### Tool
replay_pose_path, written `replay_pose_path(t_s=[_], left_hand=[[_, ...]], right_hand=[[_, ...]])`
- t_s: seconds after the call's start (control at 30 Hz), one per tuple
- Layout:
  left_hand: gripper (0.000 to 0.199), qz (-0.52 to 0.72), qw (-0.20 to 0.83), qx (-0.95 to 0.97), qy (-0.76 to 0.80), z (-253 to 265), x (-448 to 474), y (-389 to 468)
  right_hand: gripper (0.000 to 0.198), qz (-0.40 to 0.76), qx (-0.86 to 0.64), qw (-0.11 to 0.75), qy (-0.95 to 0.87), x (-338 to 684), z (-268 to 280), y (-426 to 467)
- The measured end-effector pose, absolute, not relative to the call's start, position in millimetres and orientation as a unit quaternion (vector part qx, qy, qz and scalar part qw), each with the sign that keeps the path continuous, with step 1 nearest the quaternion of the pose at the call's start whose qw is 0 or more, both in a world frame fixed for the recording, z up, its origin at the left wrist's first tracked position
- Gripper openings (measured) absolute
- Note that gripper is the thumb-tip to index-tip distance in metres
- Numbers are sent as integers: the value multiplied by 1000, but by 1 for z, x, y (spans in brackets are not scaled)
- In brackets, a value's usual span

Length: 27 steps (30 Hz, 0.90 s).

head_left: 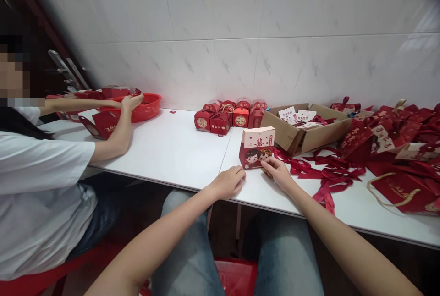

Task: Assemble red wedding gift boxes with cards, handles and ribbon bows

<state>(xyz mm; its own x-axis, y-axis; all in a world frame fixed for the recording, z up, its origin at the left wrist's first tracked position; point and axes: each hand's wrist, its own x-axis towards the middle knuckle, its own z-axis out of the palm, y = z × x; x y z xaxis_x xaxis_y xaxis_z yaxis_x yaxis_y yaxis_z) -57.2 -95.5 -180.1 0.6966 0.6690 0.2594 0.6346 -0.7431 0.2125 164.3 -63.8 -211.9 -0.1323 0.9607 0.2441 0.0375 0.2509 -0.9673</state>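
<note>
A red gift box [252, 156] with a pale top band and two cartoon figures stands upright on the white table in front of me. My right hand [278, 173] is at its lower right front, thumb and fingers pinched together. A small gold-brown piece [267, 174] shows just under those fingertips; I cannot make out what it is. My left hand [228, 182] rests on the table edge left of the box, its fingers curled in and their tips partly hidden. No object shows in it. Loose dark red ribbons [325, 173] lie right of my right hand.
Small red boxes [220, 122] stand together by the wall. An open cardboard carton [292, 142] holds printed tags. Red gift bags [395, 186] pile up at right. On the left, a co-worker [44, 186] reaches towards a red basin [147, 112] beside more red boxes.
</note>
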Motion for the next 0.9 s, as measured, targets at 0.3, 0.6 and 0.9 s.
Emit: replay_pose_path(t_s=[0.3,0.6,0.9], left_hand=[[19,130,35,924,358,-180,-56,-97],[22,112,27,922,371,-179,-57,-98],[24,125,35,922,364,-182,-58,-96]], right_hand=[[32,462,-417,506,-597,165,-213,-67],[35,473,-418,508,-585,163,-210,-68],[39,473,-424,508,-582,161,-207,-70]])
